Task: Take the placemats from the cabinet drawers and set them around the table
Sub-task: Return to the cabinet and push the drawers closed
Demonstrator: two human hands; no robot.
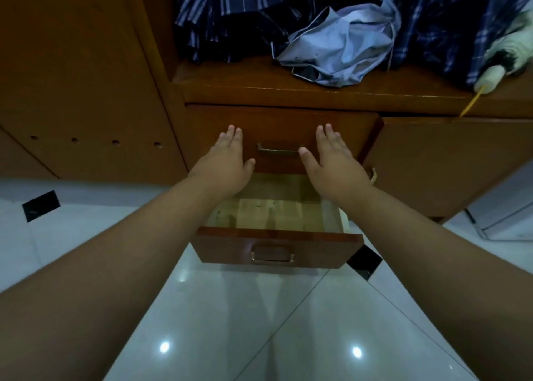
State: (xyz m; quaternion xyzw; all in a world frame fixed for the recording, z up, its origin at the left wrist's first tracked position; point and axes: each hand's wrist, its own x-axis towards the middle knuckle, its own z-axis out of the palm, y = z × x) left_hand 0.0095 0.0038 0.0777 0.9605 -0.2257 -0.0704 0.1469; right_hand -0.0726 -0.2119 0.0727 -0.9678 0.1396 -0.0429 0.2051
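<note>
A wooden cabinet has two stacked drawers. The upper drawer [282, 126] is pushed in, and its metal handle [277, 149] shows between my hands. My left hand [227, 161] and my right hand [334, 161] lie flat with straight fingers against that upper drawer's front, one on each side of the handle. The lower drawer [277, 248] stands pulled out below my wrists. Its pale wooden bottom [277, 213] is bare, with no placemat visible in it.
Above the drawers a shelf [317, 89] holds blue checked cloth [230, 14] and a crumpled light-blue garment [337, 51]. A closed cabinet door [450, 161] is to the right, a wooden panel [72, 77] to the left. Glossy white floor tiles [259, 323] lie below.
</note>
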